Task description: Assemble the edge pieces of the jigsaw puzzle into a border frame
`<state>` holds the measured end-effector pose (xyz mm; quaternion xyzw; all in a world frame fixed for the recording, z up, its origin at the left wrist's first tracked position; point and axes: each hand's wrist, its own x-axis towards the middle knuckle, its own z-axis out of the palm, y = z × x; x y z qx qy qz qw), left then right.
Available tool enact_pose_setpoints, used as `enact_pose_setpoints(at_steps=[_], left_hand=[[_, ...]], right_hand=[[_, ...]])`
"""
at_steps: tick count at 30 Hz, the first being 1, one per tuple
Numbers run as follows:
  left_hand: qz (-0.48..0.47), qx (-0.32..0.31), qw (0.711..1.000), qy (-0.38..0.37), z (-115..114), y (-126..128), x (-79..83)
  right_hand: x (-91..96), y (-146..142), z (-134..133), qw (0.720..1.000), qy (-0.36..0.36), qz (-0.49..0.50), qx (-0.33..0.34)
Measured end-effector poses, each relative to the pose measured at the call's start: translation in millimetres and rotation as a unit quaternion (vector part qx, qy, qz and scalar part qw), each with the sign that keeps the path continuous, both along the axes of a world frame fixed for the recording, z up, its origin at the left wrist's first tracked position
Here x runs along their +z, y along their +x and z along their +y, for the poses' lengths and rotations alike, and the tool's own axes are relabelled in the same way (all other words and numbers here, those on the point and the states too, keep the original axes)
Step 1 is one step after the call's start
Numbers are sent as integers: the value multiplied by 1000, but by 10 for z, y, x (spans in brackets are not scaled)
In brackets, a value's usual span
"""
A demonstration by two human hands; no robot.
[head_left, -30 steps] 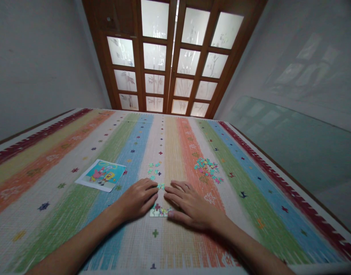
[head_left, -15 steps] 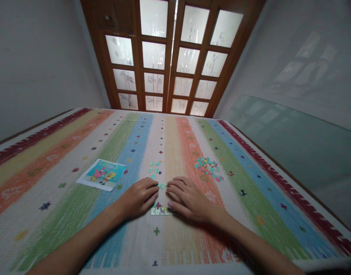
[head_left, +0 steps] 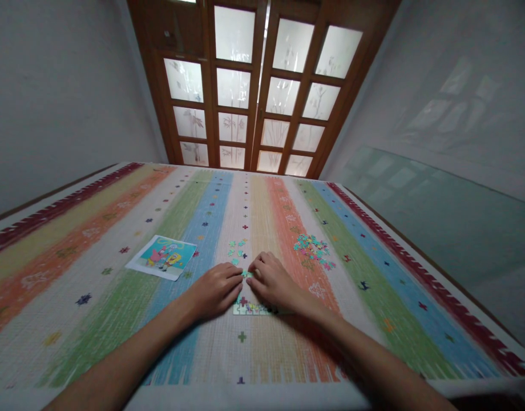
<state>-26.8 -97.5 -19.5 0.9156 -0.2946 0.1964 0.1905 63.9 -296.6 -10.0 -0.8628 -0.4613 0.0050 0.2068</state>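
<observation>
While L hand (head_left: 219, 287) and R hand (head_left: 271, 281) face each other, teal-green puzzle pcs (head_left: 246, 274) show btwn their fingertips on the striped cloth (head_left: 217, 357), exact no. hidden. L fingers lie close together, R ones curled; can't tell if either grips. Nearer the wearer: 1 joined strip (head_left: 245, 309), pale w/ multicolour bits. Beyond: approx. 5 loose pcs (head_left: 232, 244), 1 uncountable mixed-colour pile (head_left: 311, 249) to R, 1 cartoon print (head_left: 163, 257) to L.

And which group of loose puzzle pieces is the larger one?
The crowded pile on the right side; the other group, nearer the middle, has only a few pieces, spread out.
</observation>
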Motion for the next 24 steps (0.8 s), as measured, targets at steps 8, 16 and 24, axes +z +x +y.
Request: enact_pose_setpoints(at_steps=[8, 16, 24], left_hand=[[8, 1, 1000, -4, 2, 7, -13], [5, 4, 1000, 9, 1, 1, 9], [3, 0, 1000, 7, 9, 9, -23]], right_hand=[[-13, 77, -41, 999, 20, 17, 19], [-34, 65, -6, 999, 34, 16, 13], [19, 39, 2, 999, 27, 15, 17]])
